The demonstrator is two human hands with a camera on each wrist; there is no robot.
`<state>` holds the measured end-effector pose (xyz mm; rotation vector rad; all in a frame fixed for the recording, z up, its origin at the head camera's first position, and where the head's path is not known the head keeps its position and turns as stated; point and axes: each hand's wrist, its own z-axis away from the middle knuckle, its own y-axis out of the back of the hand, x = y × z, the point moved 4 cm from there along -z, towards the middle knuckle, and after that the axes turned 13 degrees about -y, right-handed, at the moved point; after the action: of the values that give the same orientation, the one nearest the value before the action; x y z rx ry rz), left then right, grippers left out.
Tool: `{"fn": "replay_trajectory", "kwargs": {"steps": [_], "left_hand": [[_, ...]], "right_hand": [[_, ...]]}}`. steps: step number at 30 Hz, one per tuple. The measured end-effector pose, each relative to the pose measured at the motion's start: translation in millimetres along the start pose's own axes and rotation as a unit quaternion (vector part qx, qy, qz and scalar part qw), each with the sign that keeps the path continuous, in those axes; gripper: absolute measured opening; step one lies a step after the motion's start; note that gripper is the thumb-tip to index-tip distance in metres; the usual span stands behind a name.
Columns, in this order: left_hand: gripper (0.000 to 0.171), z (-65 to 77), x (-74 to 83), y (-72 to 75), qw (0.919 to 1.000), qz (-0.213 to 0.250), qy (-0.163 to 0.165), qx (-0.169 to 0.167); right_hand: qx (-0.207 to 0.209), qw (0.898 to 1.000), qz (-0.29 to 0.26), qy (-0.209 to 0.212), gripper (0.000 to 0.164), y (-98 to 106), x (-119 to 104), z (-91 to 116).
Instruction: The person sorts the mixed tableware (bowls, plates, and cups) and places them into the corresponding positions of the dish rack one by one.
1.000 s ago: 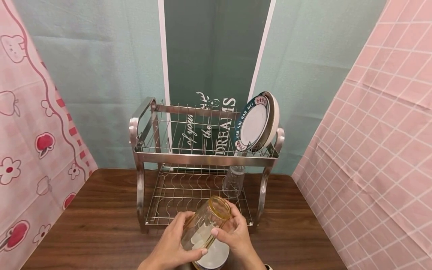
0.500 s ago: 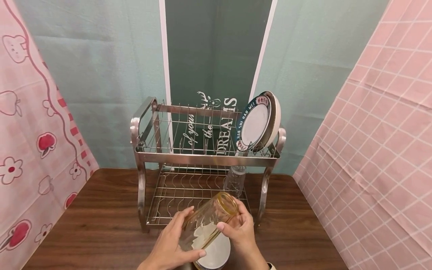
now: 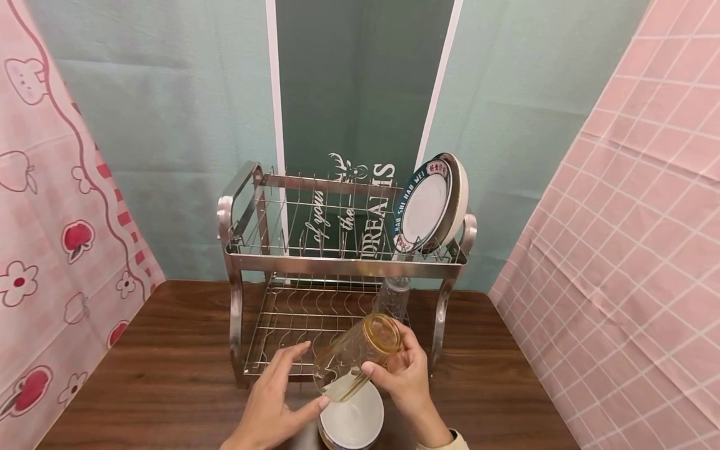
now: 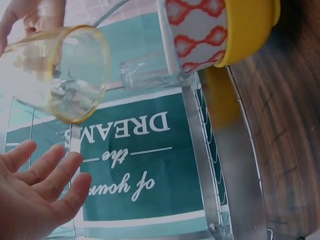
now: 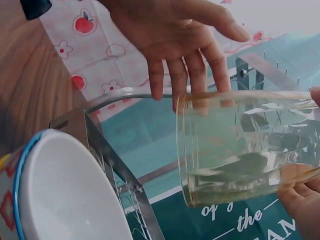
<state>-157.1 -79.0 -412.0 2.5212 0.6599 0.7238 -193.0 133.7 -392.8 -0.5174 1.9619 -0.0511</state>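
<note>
My right hand (image 3: 402, 381) grips a clear amber-tinted drinking glass (image 3: 360, 356) near its base, fingers behind and thumb in front. The glass is tilted, base up and to the right, rim down and to the left. In the left wrist view the open mouth of the glass (image 4: 80, 75) shows. My left hand (image 3: 270, 400) is spread beside the rim, fingers extended, and stands apart from the glass in the left wrist view. Below the glass sits a white bowl (image 3: 353, 419), patterned red outside, with a yellow bowl (image 4: 250, 30) under it.
A two-tier metal dish rack (image 3: 343, 265) stands behind the hands on the wooden table (image 3: 185, 350). Its upper tier holds a blue-rimmed plate (image 3: 424, 206) and a pale bowl (image 3: 460, 200) at the right. A clear glass (image 3: 394, 297) stands upside down on the lower tier.
The amber glass has moved right and slightly up in my right hand. My left hand has let go of it and drawn away to the left.
</note>
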Motion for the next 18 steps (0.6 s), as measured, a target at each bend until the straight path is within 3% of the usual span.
{"fn": "replay_trajectory", "kwargs": {"steps": [10,18], "left_hand": [[0.073,2.9,-10.1,12.8,0.999,-0.006,0.026,0.035],[0.067,7.3,-16.9,13.3,0.9949,-0.04,0.047,0.08]], "right_hand": [[0.055,0.996,0.07,-0.024,0.065,11,4,-11],[0.104,0.988,0.106,-0.046,0.068,21,14,-20]]}}
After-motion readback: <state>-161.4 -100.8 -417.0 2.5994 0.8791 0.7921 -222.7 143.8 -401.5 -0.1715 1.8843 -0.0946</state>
